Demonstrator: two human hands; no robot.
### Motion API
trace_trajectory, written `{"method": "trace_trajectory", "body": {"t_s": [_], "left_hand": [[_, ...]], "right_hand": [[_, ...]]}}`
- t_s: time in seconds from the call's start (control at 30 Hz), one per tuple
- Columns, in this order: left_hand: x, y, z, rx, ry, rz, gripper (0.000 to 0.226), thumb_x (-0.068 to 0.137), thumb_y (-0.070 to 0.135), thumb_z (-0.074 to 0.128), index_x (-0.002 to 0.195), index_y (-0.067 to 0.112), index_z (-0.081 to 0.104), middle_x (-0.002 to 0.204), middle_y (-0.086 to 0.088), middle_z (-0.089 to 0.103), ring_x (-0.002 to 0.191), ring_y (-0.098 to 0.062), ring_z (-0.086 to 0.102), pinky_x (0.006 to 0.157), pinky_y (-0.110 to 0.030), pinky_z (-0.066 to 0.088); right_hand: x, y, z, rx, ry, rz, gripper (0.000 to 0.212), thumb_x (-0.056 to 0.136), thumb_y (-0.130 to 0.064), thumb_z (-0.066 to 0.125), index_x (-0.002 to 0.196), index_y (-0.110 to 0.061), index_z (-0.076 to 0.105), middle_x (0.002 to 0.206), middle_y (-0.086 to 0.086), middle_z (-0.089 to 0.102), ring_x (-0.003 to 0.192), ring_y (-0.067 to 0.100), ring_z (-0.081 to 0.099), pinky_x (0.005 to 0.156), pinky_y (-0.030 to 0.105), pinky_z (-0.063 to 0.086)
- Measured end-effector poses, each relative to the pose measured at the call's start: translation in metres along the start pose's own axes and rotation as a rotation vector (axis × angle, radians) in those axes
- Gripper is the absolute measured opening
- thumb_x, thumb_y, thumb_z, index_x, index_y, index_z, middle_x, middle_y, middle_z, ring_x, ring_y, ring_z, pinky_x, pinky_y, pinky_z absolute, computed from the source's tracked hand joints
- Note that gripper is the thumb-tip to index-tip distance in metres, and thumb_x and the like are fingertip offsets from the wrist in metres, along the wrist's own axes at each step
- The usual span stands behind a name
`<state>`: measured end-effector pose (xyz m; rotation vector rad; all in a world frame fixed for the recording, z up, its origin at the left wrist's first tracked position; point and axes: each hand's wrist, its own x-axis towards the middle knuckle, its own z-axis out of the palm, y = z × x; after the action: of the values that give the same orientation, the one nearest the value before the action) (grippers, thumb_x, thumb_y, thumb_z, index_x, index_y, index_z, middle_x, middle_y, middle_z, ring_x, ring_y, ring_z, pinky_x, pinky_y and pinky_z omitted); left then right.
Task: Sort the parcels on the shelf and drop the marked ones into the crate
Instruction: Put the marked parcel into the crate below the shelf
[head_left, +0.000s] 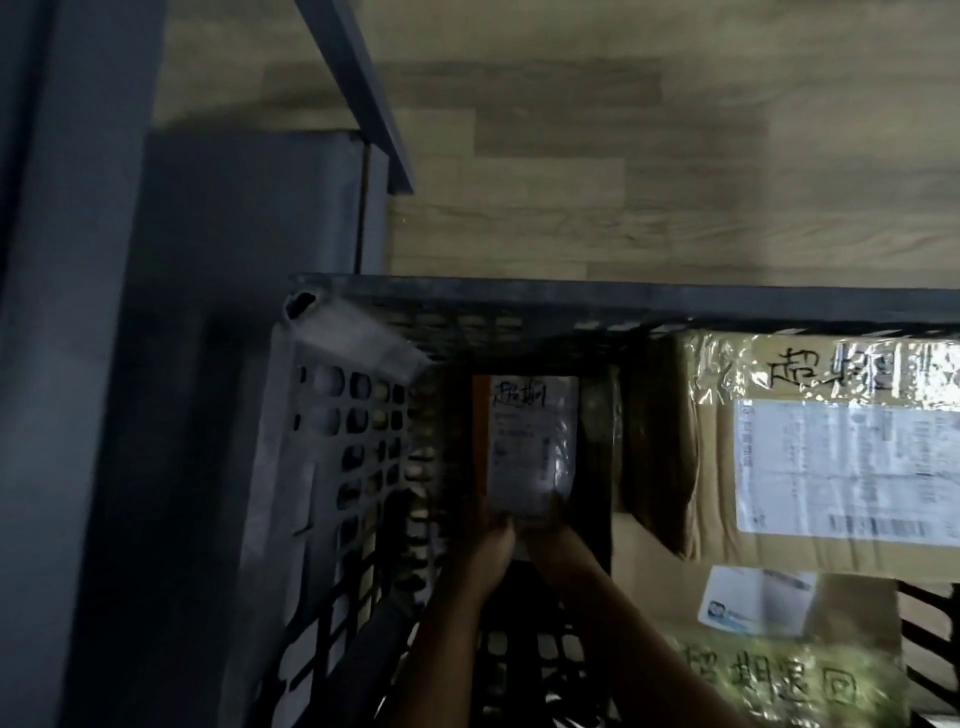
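Head camera looks straight down into the dark perforated crate (332, 467), and both hands are inside it — the left hand (485, 545) and the right hand (558, 540) side by side, wrists nearly touching. Between them they grip the near end of a small parcel (530, 447), fingers curled around its bottom edge; light is dim, so how tightly they close is hard to read. The parcel stands roughly upright near the crate's far wall, white label facing up with handwritten characters across the top. To the right, a large cardboard box (810, 457) lies in the crate — marker writing under clear tape, a printed label below it. Nearer the camera sits another parcel (779, 649) with big handwritten characters. Beyond the crate, wood-pattern floor (623, 156) and a grey shelf frame (358, 93).
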<state>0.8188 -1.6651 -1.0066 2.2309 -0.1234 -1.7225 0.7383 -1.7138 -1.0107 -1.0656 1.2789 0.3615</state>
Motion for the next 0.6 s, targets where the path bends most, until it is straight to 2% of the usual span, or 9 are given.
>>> {"method": "trace_trajectory", "body": {"t_s": [0.03, 0.07, 0.13, 0.17, 0.23, 0.3, 0.4, 0.53, 0.6], "left_hand": [[-0.002, 0.004, 0.000, 0.019, 0.021, 0.000, 0.049, 0.101, 0.025, 0.038, 0.144, 0.003, 0.034, 0.153, -0.010, 0.032, 0.141, -0.025, 0.031, 0.112, -0.024, 0.028], [-0.008, 0.010, -0.001, 0.043, 0.058, -0.007, 0.053, 0.100, 0.028, 0.039, 0.147, 0.003, 0.030, 0.155, -0.013, 0.029, 0.143, -0.025, 0.028, 0.114, -0.027, 0.025], [-0.038, 0.022, 0.000, 0.067, 0.118, -0.032, 0.060, 0.100, 0.035, 0.037, 0.151, 0.007, 0.020, 0.158, -0.014, 0.019, 0.145, -0.026, 0.022, 0.117, -0.031, 0.020], [-0.059, 0.028, 0.001, 0.066, 0.125, -0.012, 0.060, 0.100, 0.036, 0.036, 0.151, 0.009, 0.019, 0.158, -0.013, 0.019, 0.144, -0.026, 0.023, 0.117, -0.033, 0.020], [-0.112, 0.045, -0.003, 0.056, 0.127, 0.046, 0.057, 0.101, 0.036, 0.034, 0.151, 0.013, 0.020, 0.157, -0.010, 0.022, 0.143, -0.023, 0.027, 0.117, -0.033, 0.021], [-0.170, 0.066, -0.013, 0.059, 0.136, 0.086, 0.055, 0.102, 0.034, 0.031, 0.152, 0.016, 0.015, 0.160, -0.006, 0.016, 0.145, -0.019, 0.023, 0.114, -0.027, 0.019], [-0.263, 0.099, -0.041, 0.018, 0.186, 0.133, 0.057, 0.104, 0.034, 0.026, 0.153, 0.015, 0.005, 0.161, -0.003, 0.004, 0.147, -0.016, 0.014, 0.112, -0.021, 0.016], [-0.386, 0.147, -0.090, -0.068, 0.297, 0.240, 0.055, 0.103, 0.030, 0.027, 0.153, 0.013, 0.011, 0.161, -0.004, 0.009, 0.148, -0.020, 0.013, 0.117, -0.030, 0.015], [-0.444, 0.172, -0.115, -0.082, 0.359, 0.251, 0.056, 0.103, 0.033, 0.025, 0.153, 0.013, 0.008, 0.162, -0.003, 0.005, 0.148, -0.020, 0.009, 0.118, -0.032, 0.012]], "right_hand": [[-0.009, -0.006, -0.002, -0.047, -0.071, -0.006, 0.036, 0.098, 0.002, 0.035, 0.134, 0.007, 0.037, 0.121, 0.018, 0.056, 0.107, 0.010, 0.063, 0.092, 0.016, 0.040], [-0.023, -0.006, 0.000, -0.129, -0.068, -0.034, 0.045, 0.098, -0.014, 0.039, 0.140, 0.002, 0.033, 0.136, 0.016, 0.048, 0.127, 0.018, 0.049, 0.102, 0.020, 0.033], [-0.059, -0.008, -0.001, -0.254, -0.036, -0.117, 0.076, 0.081, -0.044, 0.036, 0.146, -0.006, 0.028, 0.151, 0.012, 0.031, 0.143, 0.025, 0.025, 0.111, 0.018, 0.021], [-0.071, 0.002, -0.002, -0.259, -0.033, -0.145, 0.084, 0.071, -0.048, 0.034, 0.145, -0.007, 0.030, 0.152, 0.010, 0.028, 0.145, 0.022, 0.020, 0.111, 0.013, 0.018], [-0.110, -0.001, -0.015, -0.248, -0.028, -0.136, 0.077, 0.070, -0.044, 0.037, 0.140, -0.013, 0.042, 0.151, 0.001, 0.029, 0.140, 0.010, 0.023, 0.106, 0.009, 0.021], [-0.180, -0.043, -0.035, -0.238, 0.053, -0.118, 0.057, 0.078, -0.034, 0.050, 0.134, -0.021, 0.047, 0.147, 0.000, 0.036, 0.136, 0.012, 0.036, 0.100, 0.012, 0.028], [-0.261, -0.101, -0.057, -0.313, 0.134, -0.072, 0.060, 0.092, -0.007, 0.049, 0.146, -0.015, 0.025, 0.150, 0.003, 0.032, 0.138, 0.016, 0.035, 0.102, 0.015, 0.026], [-0.366, -0.200, -0.072, -0.477, 0.223, -0.342, 0.054, 0.096, -0.012, 0.042, 0.147, -0.012, 0.026, 0.154, 0.002, 0.028, 0.139, 0.020, 0.034, 0.107, 0.024, 0.028], [-0.419, -0.251, -0.073, -0.503, 0.240, -0.453, 0.056, 0.096, -0.010, 0.041, 0.149, -0.012, 0.022, 0.158, 0.001, 0.017, 0.143, 0.018, 0.026, 0.110, 0.024, 0.024]]}}
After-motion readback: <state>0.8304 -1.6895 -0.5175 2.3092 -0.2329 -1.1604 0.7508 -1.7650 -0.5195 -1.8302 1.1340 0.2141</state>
